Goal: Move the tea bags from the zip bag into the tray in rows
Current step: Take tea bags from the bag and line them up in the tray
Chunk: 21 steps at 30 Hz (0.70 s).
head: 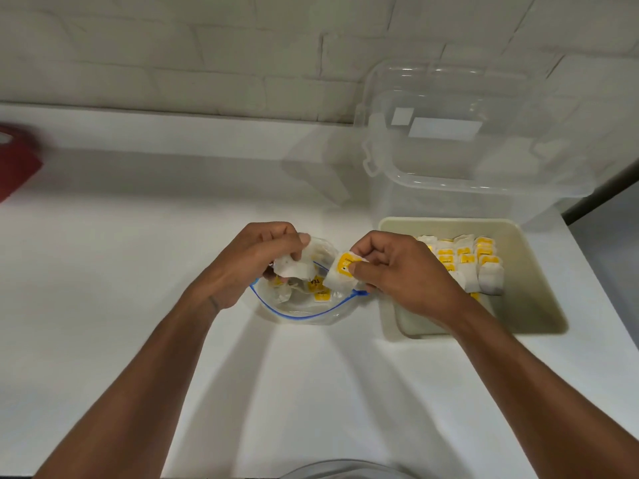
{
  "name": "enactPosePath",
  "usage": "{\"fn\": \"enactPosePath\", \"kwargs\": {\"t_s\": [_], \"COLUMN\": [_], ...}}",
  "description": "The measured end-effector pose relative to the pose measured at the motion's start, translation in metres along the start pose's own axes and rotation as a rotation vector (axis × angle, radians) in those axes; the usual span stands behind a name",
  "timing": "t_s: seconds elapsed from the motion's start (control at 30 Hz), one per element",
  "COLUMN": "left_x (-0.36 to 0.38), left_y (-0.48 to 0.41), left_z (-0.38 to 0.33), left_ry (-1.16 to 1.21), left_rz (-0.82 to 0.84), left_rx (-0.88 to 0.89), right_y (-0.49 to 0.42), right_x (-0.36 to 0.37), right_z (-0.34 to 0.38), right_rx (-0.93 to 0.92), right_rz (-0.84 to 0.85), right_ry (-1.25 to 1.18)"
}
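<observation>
Two hands worked over the open zip bag: the left hand gripped a clump of tea bags, perhaps two, the blur hiding the count, while the right hand pinched one yellow-tagged tea bag above the bag's mouth. The tray sat at the zip bag's three o'clock, rows filling its twelve o'clock end. Any tangled strings could drag extra bags out, or a careless drop might knock the rows askew.
</observation>
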State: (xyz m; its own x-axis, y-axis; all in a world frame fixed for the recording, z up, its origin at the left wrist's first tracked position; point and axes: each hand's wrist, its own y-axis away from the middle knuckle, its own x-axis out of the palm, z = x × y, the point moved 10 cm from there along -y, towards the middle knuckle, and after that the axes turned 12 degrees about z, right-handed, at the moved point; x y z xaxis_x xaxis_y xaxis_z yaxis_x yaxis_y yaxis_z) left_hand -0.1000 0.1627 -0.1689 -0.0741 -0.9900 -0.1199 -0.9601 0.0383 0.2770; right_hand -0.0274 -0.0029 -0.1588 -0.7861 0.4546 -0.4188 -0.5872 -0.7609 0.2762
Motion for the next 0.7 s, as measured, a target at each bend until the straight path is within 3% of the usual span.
{"fn": "enactPosePath", "kwargs": {"t_s": [0.4, 0.7], "left_x": [0.023, 0.06], "left_y": [-0.009, -0.033], "left_z": [-0.021, -0.051], "left_ry": [-0.377, -0.528], "left_rz": [0.063, 0.118], "left_rx": [-0.002, 0.058], "right_y": [0.011, 0.028], "right_x": [-0.013, -0.051], "right_z": [-0.004, -0.017], "right_rx": [0.013, 0.014], "right_rz": [-0.009, -0.097], "right_ry": [0.012, 0.137]}}
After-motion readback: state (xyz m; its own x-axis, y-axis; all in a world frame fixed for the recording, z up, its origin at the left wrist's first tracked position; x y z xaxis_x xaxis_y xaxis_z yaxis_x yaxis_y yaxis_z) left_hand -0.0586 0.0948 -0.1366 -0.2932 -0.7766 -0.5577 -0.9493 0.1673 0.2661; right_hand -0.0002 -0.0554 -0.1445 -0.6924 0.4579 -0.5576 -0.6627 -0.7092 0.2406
